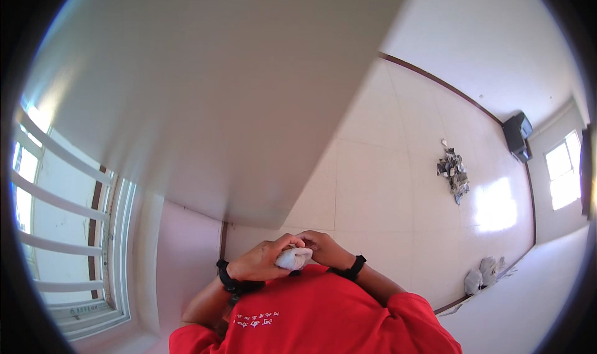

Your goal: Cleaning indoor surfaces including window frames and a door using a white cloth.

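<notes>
A light grey-white wad of cloth or similar soft material point(294, 258) is held close to the chest of my red shirt. My left hand point(263, 259) is closed around it, with the thumb and fingers over its upper end. My right hand point(324, 249) meets the left at the top of the wad, its fingertips bent in beside it; whether they pinch the wad is hidden. Black bands are around both wrists. A large smooth grey panel point(224, 102) stands in front of my hands, its lower corner just beyond them.
A barred window point(65, 242) is at the left. On the tiled floor point(368, 181) lies a heap of crumpled scraps point(453, 172). Whitish bags point(480, 275) rest by the right wall, and a black box-like object point(517, 137) stands by the far wall.
</notes>
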`<state>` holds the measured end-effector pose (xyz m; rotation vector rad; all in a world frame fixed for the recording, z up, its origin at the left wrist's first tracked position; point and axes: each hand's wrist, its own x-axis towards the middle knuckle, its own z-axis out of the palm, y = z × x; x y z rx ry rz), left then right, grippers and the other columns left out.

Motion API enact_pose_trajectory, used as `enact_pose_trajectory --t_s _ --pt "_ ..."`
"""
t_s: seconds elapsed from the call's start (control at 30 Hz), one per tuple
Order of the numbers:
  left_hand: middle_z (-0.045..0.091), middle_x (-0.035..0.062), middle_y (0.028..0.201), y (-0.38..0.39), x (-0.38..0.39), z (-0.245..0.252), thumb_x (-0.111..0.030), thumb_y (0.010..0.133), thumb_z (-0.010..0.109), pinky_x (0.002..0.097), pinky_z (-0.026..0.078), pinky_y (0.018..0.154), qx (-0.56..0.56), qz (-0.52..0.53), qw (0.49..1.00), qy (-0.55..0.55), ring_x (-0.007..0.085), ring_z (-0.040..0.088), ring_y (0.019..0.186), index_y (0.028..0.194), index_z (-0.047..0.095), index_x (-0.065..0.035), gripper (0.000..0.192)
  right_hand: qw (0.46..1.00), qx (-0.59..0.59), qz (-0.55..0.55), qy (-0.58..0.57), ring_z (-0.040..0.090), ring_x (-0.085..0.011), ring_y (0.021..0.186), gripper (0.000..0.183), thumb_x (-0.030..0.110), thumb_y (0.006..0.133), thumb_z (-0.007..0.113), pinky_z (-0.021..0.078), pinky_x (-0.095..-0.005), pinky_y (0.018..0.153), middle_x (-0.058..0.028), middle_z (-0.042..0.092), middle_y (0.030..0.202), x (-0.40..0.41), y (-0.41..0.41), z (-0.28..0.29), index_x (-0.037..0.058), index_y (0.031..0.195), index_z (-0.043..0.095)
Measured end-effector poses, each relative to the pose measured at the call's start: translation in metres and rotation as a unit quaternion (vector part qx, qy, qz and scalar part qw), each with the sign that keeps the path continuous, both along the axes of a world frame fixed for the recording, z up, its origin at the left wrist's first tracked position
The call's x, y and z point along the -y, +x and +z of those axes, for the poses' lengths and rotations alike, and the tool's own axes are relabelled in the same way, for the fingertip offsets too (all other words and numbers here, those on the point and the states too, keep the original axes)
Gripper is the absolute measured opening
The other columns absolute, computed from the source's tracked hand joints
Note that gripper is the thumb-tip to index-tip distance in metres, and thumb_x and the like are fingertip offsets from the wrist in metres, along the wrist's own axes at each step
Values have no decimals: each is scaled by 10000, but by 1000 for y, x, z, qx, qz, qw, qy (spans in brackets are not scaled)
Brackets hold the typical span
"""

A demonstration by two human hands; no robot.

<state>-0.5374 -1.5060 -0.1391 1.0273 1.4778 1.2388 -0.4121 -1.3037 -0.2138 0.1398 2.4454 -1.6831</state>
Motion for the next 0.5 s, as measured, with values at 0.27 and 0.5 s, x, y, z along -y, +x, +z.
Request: enact_pose_trajectory --t_s 0.27,0.5 --pt "689 115 950 25 -112 1 -121 831 739 329 532 778 -25 46 998 36 205 671 873 1120 568 -39 345 950 29 -100 -294 599 -169 1139 328 -36 961 522 473 -320 1008 -93 630 1215 -98 40 37 -16 1287 551" --pt "581 105 1001 56 -265 -12 -130 774 802 327 496 785 -178 135 970 92 230 603 893 1075 610 -20 373 933 -53 -176 -308 555 -192 1198 429 51 931 587 428 -362 1029 -94 592 1260 -234 100 89 12 1350 501"
